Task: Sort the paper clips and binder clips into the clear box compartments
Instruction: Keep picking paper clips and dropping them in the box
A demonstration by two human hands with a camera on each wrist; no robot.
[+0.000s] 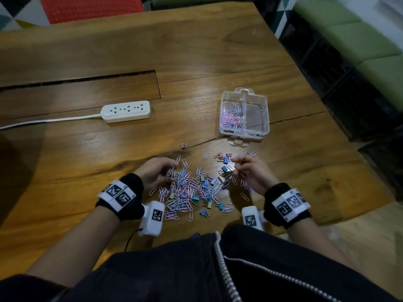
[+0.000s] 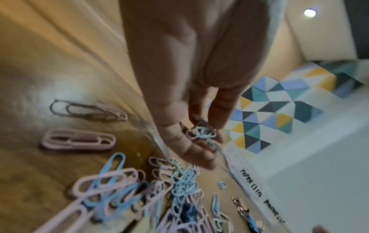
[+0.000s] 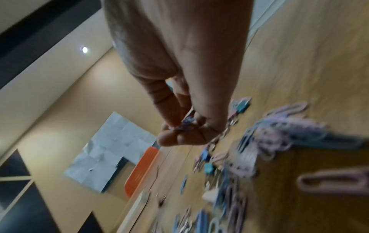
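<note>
A heap of pink and blue paper clips (image 1: pixel 187 190) mixed with small binder clips (image 1: pixel 225 168) lies on the wooden table in front of me. My left hand (image 1: pixel 160 171) hovers at the heap's left edge and pinches a small bunch of paper clips (image 2: pixel 203 132) in its curled fingers. My right hand (image 1: pixel 248 168) is at the heap's right edge, fingers curled round a few small clips (image 3: pixel 187 123); their kind is blurred. The clear box (image 1: pixel 244 114) stands beyond the heap, with paper clips in its left compartment (image 1: pixel 232 115) and nothing visible in its right compartment (image 1: pixel 256 116).
A white power strip (image 1: pixel 126 111) with its cable lies at the left of the table. One pink binder clip (image 1: pixel 183 145) sits alone beyond the heap. A red chair (image 1: pixel 91 7) stands behind the table, whose right edge drops off beside the box.
</note>
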